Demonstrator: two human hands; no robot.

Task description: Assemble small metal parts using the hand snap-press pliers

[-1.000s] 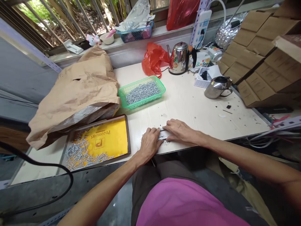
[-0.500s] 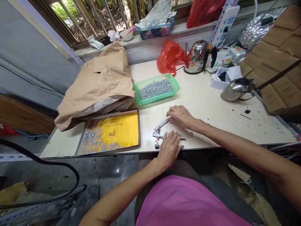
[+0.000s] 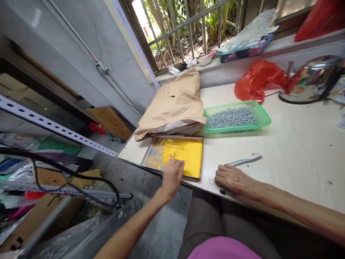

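Observation:
My left hand (image 3: 173, 177) hovers at the front edge of a shallow tray (image 3: 201, 158) with a yellow sheet inside. Its fingers are curled together and slightly blurred; whatever they may hold is hidden. Small silvery screw-like pieces (image 3: 155, 154) lie heaped at the tray's left end. Near the table's front edge, my right hand (image 3: 234, 178) lies with its fingers curled over a plier-like metal tool (image 3: 246, 160). One grey handle sticks out behind the hand, and the hand covers most of the rest. A small black part (image 3: 222, 191) shows beneath the fingers.
Behind the trays stand a green plastic basket (image 3: 265, 118) full of similar metal pieces and a large brown paper bag (image 3: 175, 104). A red plastic bag (image 3: 258, 81) and a steel kettle (image 3: 309, 81) are at the back right. A black cable (image 3: 81, 176) hangs at left.
The view has swung left. My left hand has left the tool and moved left to the tray. My right hand has come down from the handle onto the tool's front part.

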